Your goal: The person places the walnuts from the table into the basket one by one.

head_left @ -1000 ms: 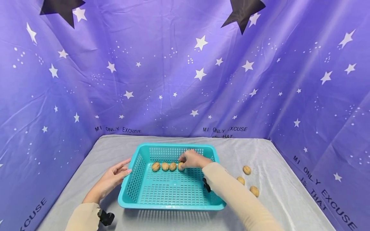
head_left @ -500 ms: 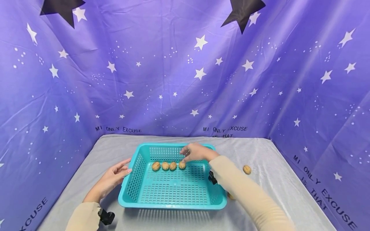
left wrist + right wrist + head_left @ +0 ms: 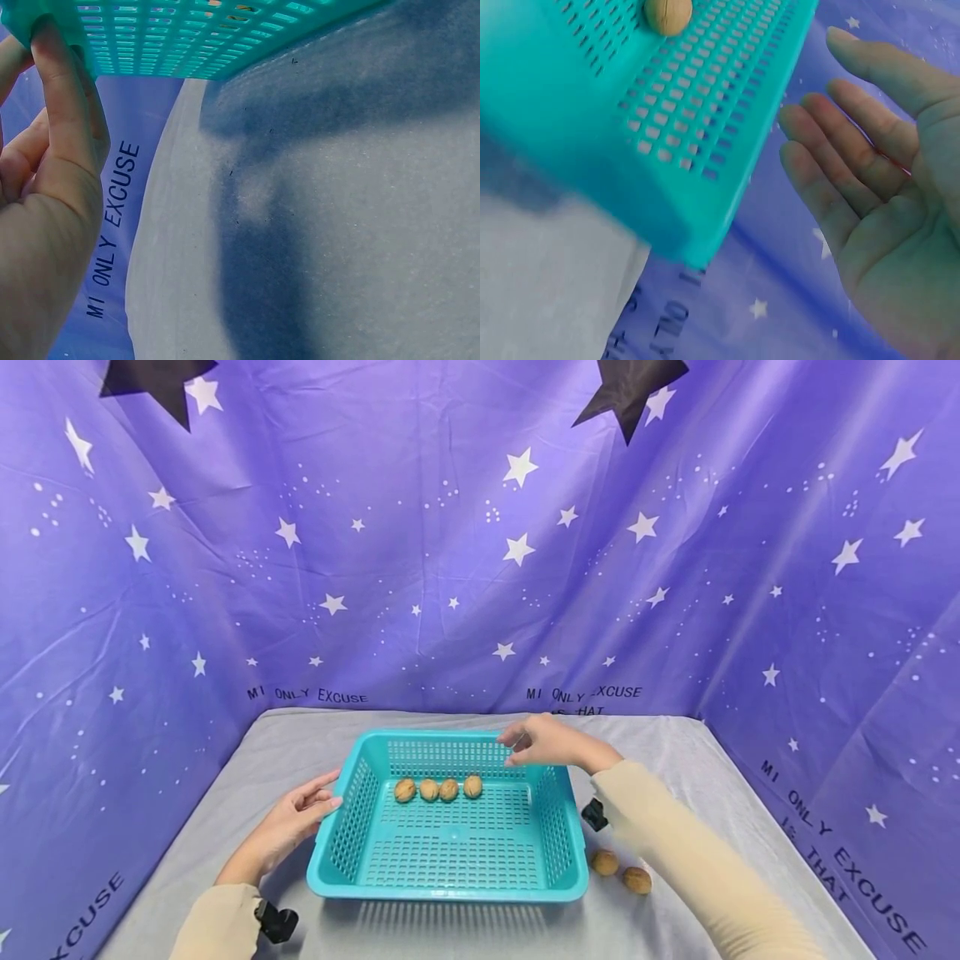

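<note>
A turquoise plastic basket (image 3: 450, 893) stands on the grey cloth, its walls and floor full of slots. Several walnuts (image 3: 428, 789) lie in a row across its floor toward the back wall; the rightmost walnut (image 3: 472, 787) sits slightly apart from the others. My left hand (image 3: 288, 822) holds the basket's left rim, with fingertips at the rim in the left wrist view. Over the back right corner hovers my right hand (image 3: 551, 742), fingers loosely spread and holding nothing. The right wrist view shows its bare palm beside the basket wall.
Two loose walnuts, a nearer walnut (image 3: 637, 881) and another walnut (image 3: 604, 862), lie on the cloth right of the basket, near the right sleeve (image 3: 690, 852). Purple star-printed curtain (image 3: 450, 568) encloses the back and sides of the table.
My right hand has let go of the rightmost walnut in the row, then risen and moved right toward the basket's back right corner. The left hand and basket stay put.
</note>
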`<state>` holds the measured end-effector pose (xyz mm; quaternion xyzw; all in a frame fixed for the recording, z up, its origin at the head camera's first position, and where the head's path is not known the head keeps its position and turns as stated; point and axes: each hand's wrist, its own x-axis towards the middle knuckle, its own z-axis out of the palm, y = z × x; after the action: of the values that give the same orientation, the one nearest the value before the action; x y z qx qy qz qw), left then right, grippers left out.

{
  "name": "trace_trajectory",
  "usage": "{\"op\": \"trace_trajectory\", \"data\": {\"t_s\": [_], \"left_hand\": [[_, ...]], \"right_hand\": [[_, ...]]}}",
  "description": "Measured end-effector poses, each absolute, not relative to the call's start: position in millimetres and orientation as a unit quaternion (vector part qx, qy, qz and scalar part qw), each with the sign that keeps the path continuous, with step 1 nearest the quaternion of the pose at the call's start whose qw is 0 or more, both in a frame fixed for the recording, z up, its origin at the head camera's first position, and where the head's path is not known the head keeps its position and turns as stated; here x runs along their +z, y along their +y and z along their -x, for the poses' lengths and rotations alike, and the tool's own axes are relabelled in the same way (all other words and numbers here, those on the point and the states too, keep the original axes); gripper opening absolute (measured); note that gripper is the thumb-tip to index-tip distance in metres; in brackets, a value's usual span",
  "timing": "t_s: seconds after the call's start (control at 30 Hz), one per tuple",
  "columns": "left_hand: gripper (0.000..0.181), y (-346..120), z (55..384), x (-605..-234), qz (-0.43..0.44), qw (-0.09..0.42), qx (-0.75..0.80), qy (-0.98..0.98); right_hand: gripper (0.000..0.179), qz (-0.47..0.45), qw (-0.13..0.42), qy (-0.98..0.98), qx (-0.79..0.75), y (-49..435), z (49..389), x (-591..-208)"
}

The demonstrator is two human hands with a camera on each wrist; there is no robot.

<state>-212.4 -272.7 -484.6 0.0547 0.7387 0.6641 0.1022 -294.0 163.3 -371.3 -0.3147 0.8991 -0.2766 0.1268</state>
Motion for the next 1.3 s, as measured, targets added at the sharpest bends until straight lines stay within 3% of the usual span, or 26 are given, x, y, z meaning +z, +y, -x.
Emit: {"op": "trace_trajectory", "data": {"t_s": [0.23,0.6,1.07,1.3], "left_hand": [[0.069,-274.0,212.4,-486.1,-0.057,0.105,0.663,0.739],[0.069,-274.1,211.6,-485.0,-0.060,0.106,0.665,0.737],[0.070,-273.6,215.1,-487.0,-0.062,0.105,0.662,0.740],[0.070,-274.8,214.3,-486.3,-0.065,0.103,0.665,0.737]], "right_hand": [[0.046,0.303,0.085,0.905,-0.286,209.2,284.9,-375.0],[0.035,0.280,0.060,0.922,-0.261,273.4,265.1,-403.7],[0.041,0.226,0.116,0.927,-0.277,320.1,238.5,-450.8],[0.037,0.216,0.104,0.931,-0.277,329.9,229.0,-465.5]]}}
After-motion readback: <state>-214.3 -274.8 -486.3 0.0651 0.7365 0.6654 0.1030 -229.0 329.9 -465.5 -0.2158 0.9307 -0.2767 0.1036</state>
